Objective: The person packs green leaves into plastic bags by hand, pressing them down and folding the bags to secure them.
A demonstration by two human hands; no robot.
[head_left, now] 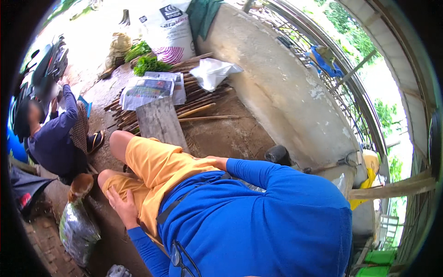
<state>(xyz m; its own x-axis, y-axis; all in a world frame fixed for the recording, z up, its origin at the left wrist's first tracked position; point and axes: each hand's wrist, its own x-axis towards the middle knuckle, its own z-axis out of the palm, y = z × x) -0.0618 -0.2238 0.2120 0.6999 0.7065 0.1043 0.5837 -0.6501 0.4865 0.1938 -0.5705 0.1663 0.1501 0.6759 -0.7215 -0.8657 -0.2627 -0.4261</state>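
Note:
My left hand (pixel 124 207) lies flat on the thigh of my orange shorts (pixel 157 166), fingers stretched out and holding nothing. On my other thigh rests my right hand (pixel 219 162), whose fingers are mostly hidden, so I cannot tell how they are held. Just beyond my knees a grey wooden board (pixel 161 121) lies over a pile of brown sticks (pixel 200 98). Printed newspaper sheets (pixel 148 91) cover part of the pile. Past them sit bunches of leafy greens (pixel 150 65). A crumpled white plastic bag (pixel 214 74) lies at the pile's right end.
A co-worker in a dark top (pixel 57 131) crouches at left, hands raised, near a motorbike (pixel 48 64). A filled plastic bag (pixel 79 231) stands near my left knee. A large white sack (pixel 168 37) stands behind the greens. A low concrete wall (pixel 281 87) runs along the right.

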